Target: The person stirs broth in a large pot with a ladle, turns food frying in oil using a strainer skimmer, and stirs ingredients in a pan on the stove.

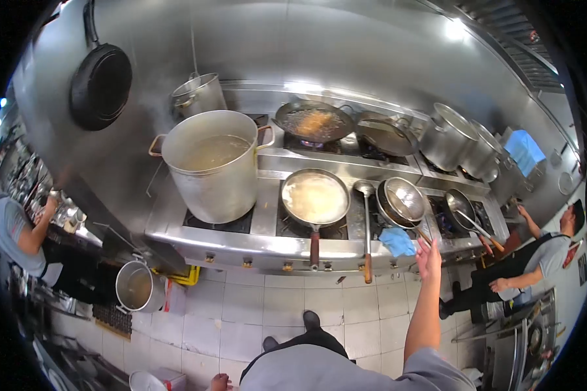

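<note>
My right hand [428,259] is at the stove's front edge, its fingers around the thin handle of a wire strainer [404,198] that rests on a pan. Beside it a blue cloth [397,242] lies over the edge. My left hand [220,382] hangs low at the bottom of the view, partly cut off, and its fingers are too small to read. A ladle [367,221] with a wooden handle lies left of the strainer. Further left, a frying pan [315,197] holds pale, bubbling liquid.
A large pot [210,166] of cloudy liquid stands at left on the stove. Behind are a wok [314,122] with bubbling food and tall pots [447,138]. One person [19,234] is at far left, another [546,260] at right near a second wok [461,210].
</note>
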A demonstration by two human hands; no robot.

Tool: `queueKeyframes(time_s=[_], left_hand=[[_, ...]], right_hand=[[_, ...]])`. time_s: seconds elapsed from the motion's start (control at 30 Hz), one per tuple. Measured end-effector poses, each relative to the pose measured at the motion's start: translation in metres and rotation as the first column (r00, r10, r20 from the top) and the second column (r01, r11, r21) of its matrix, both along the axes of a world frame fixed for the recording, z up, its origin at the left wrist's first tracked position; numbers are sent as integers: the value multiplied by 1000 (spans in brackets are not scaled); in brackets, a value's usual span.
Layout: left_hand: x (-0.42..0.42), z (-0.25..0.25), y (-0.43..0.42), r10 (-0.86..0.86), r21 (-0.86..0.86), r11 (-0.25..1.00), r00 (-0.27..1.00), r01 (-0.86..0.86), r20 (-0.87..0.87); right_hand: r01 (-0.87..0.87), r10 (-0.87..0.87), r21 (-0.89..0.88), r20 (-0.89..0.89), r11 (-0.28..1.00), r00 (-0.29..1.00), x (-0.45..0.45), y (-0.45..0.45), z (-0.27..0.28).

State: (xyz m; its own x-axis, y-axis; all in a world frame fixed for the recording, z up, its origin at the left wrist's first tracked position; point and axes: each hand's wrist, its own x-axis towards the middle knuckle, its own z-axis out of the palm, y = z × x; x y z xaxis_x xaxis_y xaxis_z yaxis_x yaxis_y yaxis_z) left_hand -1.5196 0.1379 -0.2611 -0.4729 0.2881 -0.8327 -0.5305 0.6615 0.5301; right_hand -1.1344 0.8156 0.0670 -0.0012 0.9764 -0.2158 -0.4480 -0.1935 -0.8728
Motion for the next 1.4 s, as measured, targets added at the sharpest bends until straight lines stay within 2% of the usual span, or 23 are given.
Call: queueKeyframes(time_s=[0.03,0.13,0.17,0.2,0.27,0.3,0.37,0.4,0.47,0.5,0.6,0.67,0.77,0.9,0.97,1.0,1.07,1.13,1.2,1.23,1.27,1.33,1.4], left_hand=[[1,4,6,13,17,1000,1000,-13,-15],[6,27,34,84,-18,996,996,-85,-38],[9,37,41,96,20,995,995,-96,-24],[11,42,47,105,15,994,994,-105,-26],[15,47,58,101,20,995,995,-101,-4],[18,49,60,74,9,997,997,-74,-16],[27,60,63,69,-18,997,997,-69,-15],[28,67,66,63,-44,997,998,-64,-10],[31,59,59,81,-53,995,997,-82,-5],[30,50,51,81,-36,996,997,-82,-9],[31,39,38,104,-7,995,995,-104,-4],[32,30,32,130,12,991,992,-130,4],[33,27,31,69,-15,997,997,-69,-29],[26,34,37,84,-33,996,996,-85,-16],[23,31,38,82,-1,997,996,-83,-25],[22,32,39,85,2,996,996,-85,-21],[15,33,42,128,-34,991,992,-128,-1],[14,32,39,125,-13,992,992,-125,-7],[8,34,44,52,-29,998,999,-52,-13],[5,33,46,45,-25,999,999,-45,-12],[2,32,47,43,-25,999,999,-43,-6],[-2,29,47,37,-24,999,999,-37,3],[-8,26,48,21,-11,1000,1000,-21,10]], right_hand=[[77,-74,34,-92,996,993,3,-6,-13],[-44,45,11,-109,999,993,3,-16,-76],[-82,95,-57,293,995,951,-10,-16,-94],[-91,155,-132,642,987,751,-26,-19,-109],[-289,-47,207,877,935,478,-38,8,-197],[-290,-44,206,876,935,480,-48,4,-191],[-268,-20,108,950,957,312,-81,-7,-170],[-268,-20,110,948,957,316,-87,0,-173],[-250,51,-7,984,968,168,-106,4,-168],[-176,116,-74,963,982,245,-114,4,-158],[-230,96,-60,985,971,146,-120,15,-181],[-205,-18,37,996,978,92,-126,-1,-177],[-105,31,-7,973,994,229,-130,-11,-189],[-3,43,-43,980,999,195,-135,-23,-168],[-147,-155,195,957,970,246,-126,-40,-178],[-151,-158,198,957,969,243,-123,-46,-179],[-247,100,45,834,968,543,-125,-63,-168],[-264,106,80,776,961,622,-126,-61,-154],[-428,41,204,866,880,498,-118,-42,-145],[-474,84,84,943,877,323,-118,-36,-122],[-470,79,87,944,879,322,-120,-34,-99],[-519,-20,37,999,854,38,-126,-29,-64],[-528,-31,13,999,849,-26,-126,-13,-53]])
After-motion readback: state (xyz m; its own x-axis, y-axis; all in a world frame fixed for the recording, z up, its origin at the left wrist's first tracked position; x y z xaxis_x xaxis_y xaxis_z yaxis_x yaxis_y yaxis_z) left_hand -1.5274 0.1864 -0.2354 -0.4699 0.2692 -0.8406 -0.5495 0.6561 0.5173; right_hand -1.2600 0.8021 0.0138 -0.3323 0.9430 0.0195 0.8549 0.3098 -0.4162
